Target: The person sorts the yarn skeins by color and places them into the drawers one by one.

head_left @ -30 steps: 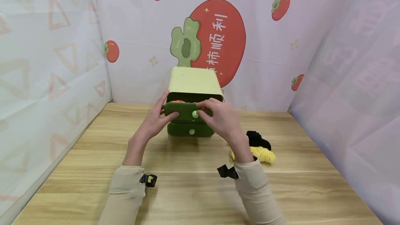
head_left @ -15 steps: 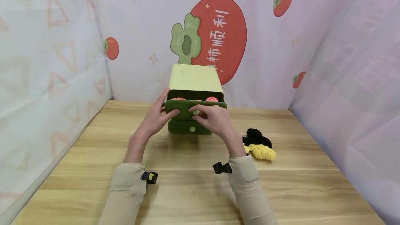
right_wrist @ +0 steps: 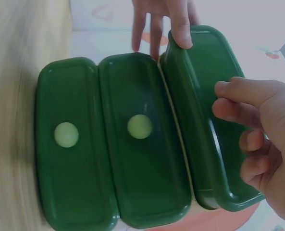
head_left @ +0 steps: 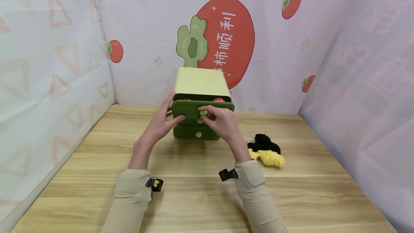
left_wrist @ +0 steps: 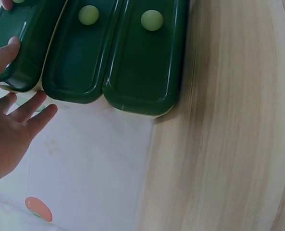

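Head: drawers point(head_left: 190, 108) stand on table point(head_left: 194, 200), printed cloth point(head_left: 142, 21) behind.

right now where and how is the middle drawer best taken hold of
The middle drawer offers a round knob; probably pinch that from straight ahead, since it juts from a smooth front and the partly open top drawer crowds it from above.

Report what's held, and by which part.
The top drawer, by its round knob, which the right hand seems to pinch; the left hand rests its thumb on the drawer's front.
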`<act>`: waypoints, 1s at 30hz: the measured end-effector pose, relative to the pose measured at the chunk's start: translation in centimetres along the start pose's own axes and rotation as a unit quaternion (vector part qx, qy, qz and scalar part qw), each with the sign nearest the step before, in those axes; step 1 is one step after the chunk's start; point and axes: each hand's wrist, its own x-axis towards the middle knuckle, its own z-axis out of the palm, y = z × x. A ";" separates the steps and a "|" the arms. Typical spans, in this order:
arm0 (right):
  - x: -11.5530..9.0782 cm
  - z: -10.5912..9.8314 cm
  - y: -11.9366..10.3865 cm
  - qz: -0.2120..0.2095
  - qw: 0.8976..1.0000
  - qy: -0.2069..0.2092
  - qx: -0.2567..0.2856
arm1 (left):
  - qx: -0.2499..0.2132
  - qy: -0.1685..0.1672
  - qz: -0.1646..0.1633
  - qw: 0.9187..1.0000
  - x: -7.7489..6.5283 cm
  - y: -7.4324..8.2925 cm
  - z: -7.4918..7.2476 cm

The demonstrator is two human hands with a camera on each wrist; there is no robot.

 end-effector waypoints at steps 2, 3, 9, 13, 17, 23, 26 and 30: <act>0.0 0.3 0.1 0.002 1.000 0.012 -0.002 | 0.011 0.007 0.011 1.000 0.0 -0.1 0.1; 0.0 0.4 0.2 0.004 1.000 0.020 -0.004 | 0.016 0.013 0.016 1.000 0.1 -0.2 0.2; -0.1 1.6 0.2 0.040 0.995 0.093 0.023 | 0.053 0.055 0.048 0.996 0.4 -0.5 0.7; -0.2 2.6 0.2 0.081 0.987 0.125 0.054 | 0.058 0.073 0.052 0.994 0.5 -0.6 1.0; -0.2 3.3 0.1 0.110 0.983 0.135 0.056 | 0.060 0.092 0.054 0.992 0.5 -0.6 1.3; 0.1 4.0 0.2 0.162 0.973 0.146 0.074 | 0.058 0.123 0.069 0.988 0.8 -0.5 1.6; 0.1 4.3 0.3 0.183 0.967 0.149 0.091 | 0.058 0.136 0.069 0.987 0.8 -0.4 1.8; 0.1 4.7 0.5 0.193 0.963 0.150 0.115 | 0.059 0.148 0.061 0.985 0.9 -0.3 2.0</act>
